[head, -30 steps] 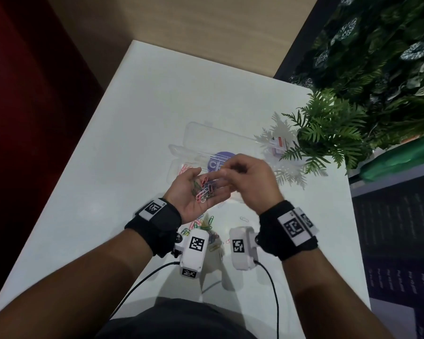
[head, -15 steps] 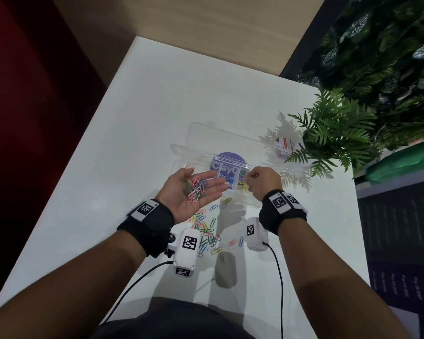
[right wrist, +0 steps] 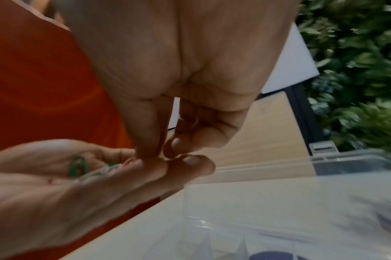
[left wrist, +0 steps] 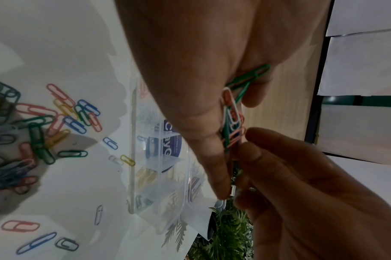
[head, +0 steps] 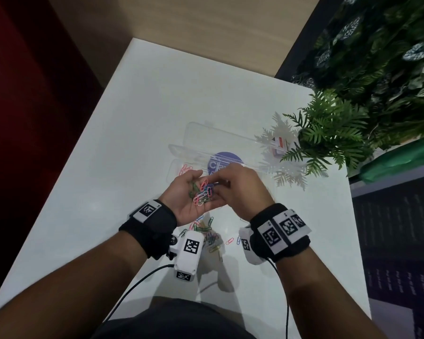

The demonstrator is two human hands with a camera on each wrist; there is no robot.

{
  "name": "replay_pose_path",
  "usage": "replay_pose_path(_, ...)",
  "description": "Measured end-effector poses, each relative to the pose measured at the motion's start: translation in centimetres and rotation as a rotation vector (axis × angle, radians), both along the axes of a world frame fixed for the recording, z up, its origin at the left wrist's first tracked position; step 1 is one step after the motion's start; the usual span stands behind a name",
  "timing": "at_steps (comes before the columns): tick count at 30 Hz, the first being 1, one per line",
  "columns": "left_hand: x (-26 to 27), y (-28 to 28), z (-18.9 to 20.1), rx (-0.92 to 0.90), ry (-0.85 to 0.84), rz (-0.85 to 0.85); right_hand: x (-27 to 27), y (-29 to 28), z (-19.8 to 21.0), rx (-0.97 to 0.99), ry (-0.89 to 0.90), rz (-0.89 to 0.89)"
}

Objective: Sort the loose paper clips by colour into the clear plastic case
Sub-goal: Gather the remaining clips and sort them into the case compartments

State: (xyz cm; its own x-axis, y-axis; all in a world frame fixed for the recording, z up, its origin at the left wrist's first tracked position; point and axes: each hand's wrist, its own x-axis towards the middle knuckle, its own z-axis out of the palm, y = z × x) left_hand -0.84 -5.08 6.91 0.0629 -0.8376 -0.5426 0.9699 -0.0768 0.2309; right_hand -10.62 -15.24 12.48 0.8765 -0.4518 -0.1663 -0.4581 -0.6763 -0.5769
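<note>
My left hand (head: 186,194) is held palm up above the table, and a small heap of mixed paper clips (head: 202,193) lies in it, with the fingers only lightly cupped. My right hand (head: 240,189) reaches into that heap from the right. Its thumb and forefinger (right wrist: 150,149) pinch a clip at the heap's edge (left wrist: 232,139); its colour is unclear. Just beyond both hands the clear plastic case (head: 174,165) lies open, with pink clips (head: 185,168) in its left compartment and yellow ones (left wrist: 145,176) further along. More loose clips (head: 206,231) are scattered on the table under my wrists.
The white table (head: 132,143) drops off at its left edge beside a dark red wall. A potted fern (head: 328,133) stands at the right, with a small box (head: 279,145) next to it. Cables run from both wrist cameras toward me.
Half a second ago my right hand was over the case's right part; it has come back left to the heap. My left hand has stayed in place with the clips.
</note>
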Motion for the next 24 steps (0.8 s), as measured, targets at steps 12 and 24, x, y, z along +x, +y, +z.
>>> replay_pose_path(12,-0.9,1.1,0.5,-0.016,-0.036,-0.039,-1.2,1.2,0.4,0.148,-0.012,-0.098)
replay_pose_path(24,-1.1,1.1,1.1,-0.052,-0.060,-0.020,-2.0,2.6,0.3,-0.020,0.030,-0.054)
